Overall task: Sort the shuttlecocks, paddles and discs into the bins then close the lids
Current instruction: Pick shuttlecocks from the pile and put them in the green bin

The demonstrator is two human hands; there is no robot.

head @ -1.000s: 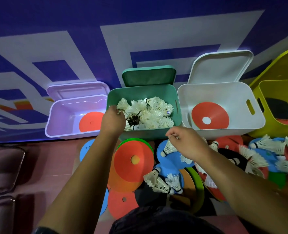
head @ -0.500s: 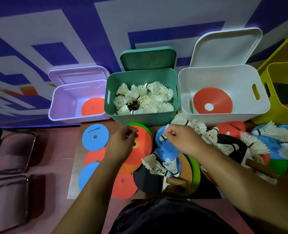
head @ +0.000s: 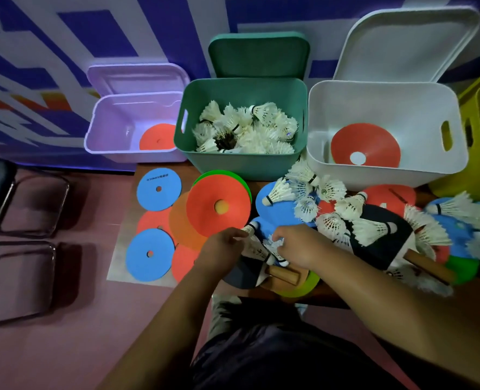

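Below four bins (head: 233,167): left hand (head: 220,250) pinches one shuttlecock (head: 250,228), right hand (head: 299,246) grips second shuttlecock (head: 274,244); two flat blue discs (head: 159,189).

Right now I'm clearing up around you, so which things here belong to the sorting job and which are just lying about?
Job: loose shuttlecocks, paddles, discs, lilac bin, green bin, white bin, yellow bin, left hand and right hand, both gripping shuttlecocks.
Lying about: two metal-framed chairs on the left.

Pretty dim in here: blue-and-white geometric wall (head: 64,38), pinkish floor (head: 50,347), two dark metal-framed chairs (head: 30,204) off left.
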